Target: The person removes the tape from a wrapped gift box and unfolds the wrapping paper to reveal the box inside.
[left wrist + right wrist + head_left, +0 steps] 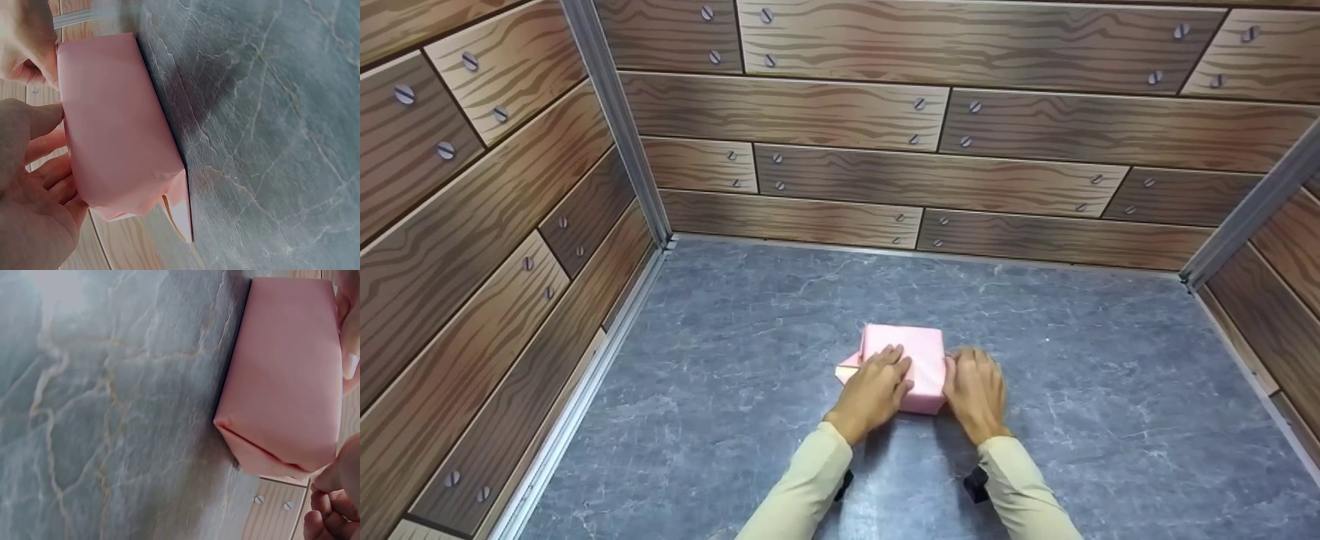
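A box wrapped in pink paper (915,341) sits on the grey floor panel, its loose paper flap (849,367) sticking out at the left end with a pale inner side. My left hand (876,386) rests on the box's top with fingers spread out fairly straight. At the right end, my right hand (976,390) has curled fingers and a thumb pinching at the top edge of the paper. The right wrist view shows a diagonal fold (261,447) on the box's near right end, below the thumb (329,477). The fingertips' exact grip there is partly hidden.
Wood-plank-patterned walls (840,112) stand at the back and both sides. Metal strips (622,112) run up the corners and along the floor's edges. The grey marbled surface (720,337) extends around the box. A black strap device (976,484) sits under the right sleeve.
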Tool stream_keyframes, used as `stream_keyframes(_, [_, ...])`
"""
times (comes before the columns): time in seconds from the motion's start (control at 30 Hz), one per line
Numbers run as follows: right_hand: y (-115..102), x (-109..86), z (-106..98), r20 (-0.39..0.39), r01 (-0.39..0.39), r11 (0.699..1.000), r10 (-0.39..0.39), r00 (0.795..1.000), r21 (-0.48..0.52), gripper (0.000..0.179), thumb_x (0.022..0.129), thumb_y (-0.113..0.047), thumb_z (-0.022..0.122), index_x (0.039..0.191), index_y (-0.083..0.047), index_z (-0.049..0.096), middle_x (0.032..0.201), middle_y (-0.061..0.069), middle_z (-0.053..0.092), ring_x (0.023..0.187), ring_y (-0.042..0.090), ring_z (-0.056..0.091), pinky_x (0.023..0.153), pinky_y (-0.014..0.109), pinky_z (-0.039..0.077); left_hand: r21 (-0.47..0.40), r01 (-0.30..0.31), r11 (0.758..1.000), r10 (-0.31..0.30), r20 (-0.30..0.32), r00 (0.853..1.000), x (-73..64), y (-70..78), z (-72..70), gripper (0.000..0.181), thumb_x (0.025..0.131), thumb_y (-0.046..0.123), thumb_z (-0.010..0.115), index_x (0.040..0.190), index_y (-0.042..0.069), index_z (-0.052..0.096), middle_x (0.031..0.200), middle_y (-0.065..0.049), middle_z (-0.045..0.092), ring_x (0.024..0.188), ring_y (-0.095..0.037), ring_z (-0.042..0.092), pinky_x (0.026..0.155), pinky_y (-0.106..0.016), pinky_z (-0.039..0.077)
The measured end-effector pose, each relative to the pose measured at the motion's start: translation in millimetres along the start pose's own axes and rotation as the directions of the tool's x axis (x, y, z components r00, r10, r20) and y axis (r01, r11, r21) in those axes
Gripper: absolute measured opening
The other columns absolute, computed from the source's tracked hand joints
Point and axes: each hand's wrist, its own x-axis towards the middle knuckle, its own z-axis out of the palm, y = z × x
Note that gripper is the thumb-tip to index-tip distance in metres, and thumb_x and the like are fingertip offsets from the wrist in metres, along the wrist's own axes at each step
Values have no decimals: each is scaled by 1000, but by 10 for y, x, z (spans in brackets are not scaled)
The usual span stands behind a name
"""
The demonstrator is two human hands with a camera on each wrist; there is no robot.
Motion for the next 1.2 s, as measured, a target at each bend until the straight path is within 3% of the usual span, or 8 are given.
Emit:
stream_keyframes(0.5, [82, -18, -51, -20, -19, 1000, 18, 1000, -20, 12, 89, -4, 67, 84, 6, 64, 80, 22, 62, 77, 46, 61, 73, 57, 49, -13, -1, 1000, 1, 9, 1000, -4, -1, -6, 39, 102, 20, 60, 136, 0, 62, 148, -17, 52, 141, -29, 45, 119, -40, 32])
stream_keyframes(0.67, [113, -12, -63, -18, -17, 999, 16, 1000, -34, 11, 88, -3, 68, 83, 6, 64, 79, 22, 61, 75, 47, 61, 71, 59, 48, 9, -21, 1000, 22, -22, 1000, -8, -12, 3, 37, 101, 20, 62, 133, 1, 64, 145, -17, 55, 139, -29, 48, 117, -39, 35])
stream_keyframes(1.2, [178, -15, -154, 27, -110, 994, 109, 994, 20, 12, 91, -6, 69, 86, 5, 65, 84, 22, 63, 80, 48, 63, 72, 60, 50, -1, -24, 1000, 24, -37, 999, -25, -8, 1, 40, 102, 22, 61, 135, 0, 63, 147, -17, 54, 140, -30, 47, 118, -41, 34])
